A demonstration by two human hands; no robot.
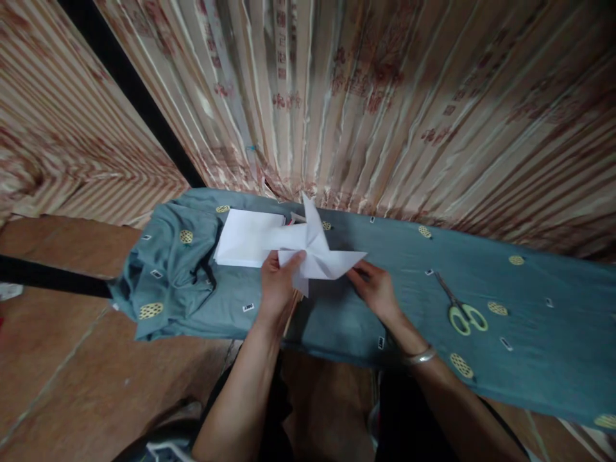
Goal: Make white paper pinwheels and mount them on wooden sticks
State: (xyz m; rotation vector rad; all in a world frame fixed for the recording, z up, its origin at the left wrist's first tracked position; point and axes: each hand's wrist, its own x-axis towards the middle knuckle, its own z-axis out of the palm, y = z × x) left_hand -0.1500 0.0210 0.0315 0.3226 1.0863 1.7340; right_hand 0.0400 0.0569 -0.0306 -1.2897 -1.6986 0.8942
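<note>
A white folded paper pinwheel with pointed blades is held above the cloth-covered bench. My left hand pinches its left blade, thumb on top and fingers underneath. My right hand is closed at the right blade, its fingertips at the lower edge near the point and partly hidden by the paper. A stack of white paper lies just left of the pinwheel. Thin wooden sticks show partly below my left hand.
Scissors with pale green handles lie on the right of the blue-green patterned cloth. The cloth is bunched up at the left end. A pleated curtain hangs behind the bench, and a dark pole stands at the left.
</note>
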